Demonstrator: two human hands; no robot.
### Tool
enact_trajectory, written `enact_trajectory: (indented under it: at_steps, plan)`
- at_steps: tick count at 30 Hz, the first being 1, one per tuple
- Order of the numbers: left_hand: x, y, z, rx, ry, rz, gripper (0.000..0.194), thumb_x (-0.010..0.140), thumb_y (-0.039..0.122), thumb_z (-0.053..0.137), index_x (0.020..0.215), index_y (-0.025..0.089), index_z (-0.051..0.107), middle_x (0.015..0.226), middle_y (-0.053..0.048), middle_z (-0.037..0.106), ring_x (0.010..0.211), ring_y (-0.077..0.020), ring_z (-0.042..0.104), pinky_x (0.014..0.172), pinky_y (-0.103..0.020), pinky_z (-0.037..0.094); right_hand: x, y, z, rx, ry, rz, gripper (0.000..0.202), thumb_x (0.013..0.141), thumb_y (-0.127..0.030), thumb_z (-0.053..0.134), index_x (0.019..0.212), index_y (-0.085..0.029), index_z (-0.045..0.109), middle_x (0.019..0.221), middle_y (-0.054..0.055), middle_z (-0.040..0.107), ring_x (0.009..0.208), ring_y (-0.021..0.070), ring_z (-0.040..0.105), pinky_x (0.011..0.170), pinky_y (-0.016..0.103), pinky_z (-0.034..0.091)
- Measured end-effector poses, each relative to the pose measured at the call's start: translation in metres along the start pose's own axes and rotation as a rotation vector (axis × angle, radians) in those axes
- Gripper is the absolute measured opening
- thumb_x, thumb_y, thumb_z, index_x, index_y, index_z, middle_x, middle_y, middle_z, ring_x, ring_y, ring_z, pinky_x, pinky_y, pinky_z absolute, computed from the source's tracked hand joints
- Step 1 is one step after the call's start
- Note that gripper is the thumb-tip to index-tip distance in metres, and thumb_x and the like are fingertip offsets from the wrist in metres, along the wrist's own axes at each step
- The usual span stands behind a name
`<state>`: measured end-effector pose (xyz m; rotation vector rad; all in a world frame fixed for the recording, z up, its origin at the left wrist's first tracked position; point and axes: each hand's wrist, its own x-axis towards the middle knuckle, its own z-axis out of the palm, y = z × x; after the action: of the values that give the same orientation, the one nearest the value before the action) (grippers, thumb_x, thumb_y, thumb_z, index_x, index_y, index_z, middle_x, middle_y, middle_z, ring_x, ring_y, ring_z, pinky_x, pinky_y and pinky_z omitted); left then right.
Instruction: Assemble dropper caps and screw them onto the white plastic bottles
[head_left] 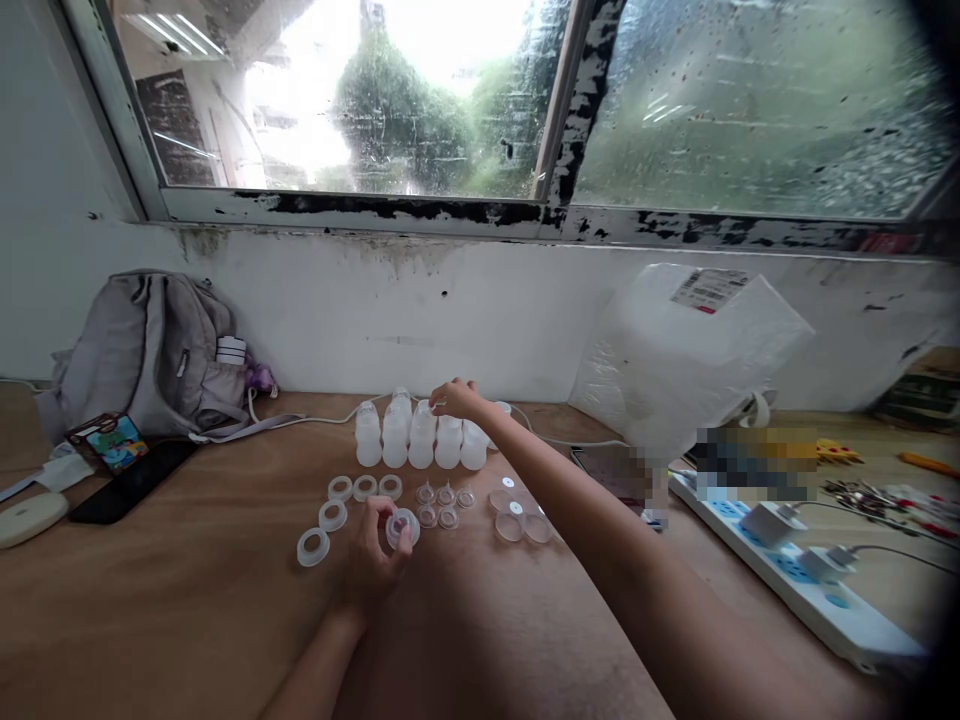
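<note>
My left hand (pixel 379 555) pinches a translucent collar ring (pixel 403 528) with a clear piece inside it, just above the table. Other collar rings (pixel 332 516) lie to its left and beyond it. Several clear bottle nipples (pixel 448 517) stand to its right. My right hand (pixel 456 398) reaches across to the frosted baby bottles (pixel 421 442), which stand upright in close rows. Its fingers bend down at the tops of the rear bottles; whether they grip one is hard to see. Clear round caps (pixel 509 527) lie partly behind my right forearm.
A grey backpack (pixel 161 350), a black phone (pixel 133 482) and a cream round object (pixel 31 518) are at left. At right are a power strip (pixel 795 570) with plugged-in chargers and a big plastic bag (pixel 682 350). A white cable runs along the wall behind the bottles.
</note>
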<state>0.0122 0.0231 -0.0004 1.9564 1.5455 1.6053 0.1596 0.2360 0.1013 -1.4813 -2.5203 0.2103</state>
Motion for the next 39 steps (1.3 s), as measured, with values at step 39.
enact_trajectory:
  at_steps: [39]
  plan:
    - [-0.006,0.007,0.018,-0.504,-0.005,-0.435,0.020,0.073,0.037,0.049,0.080,0.019,0.043,0.070,0.001,0.050,0.060,-0.0127,0.049,0.049,-0.022,0.041,-0.228,-0.032,0.083,0.724,0.479,-0.138,0.051,0.072,-0.026,0.057,0.117,-0.021,0.034,0.106,0.009,0.052,0.096,0.0204,0.052,0.082,0.035,0.043]
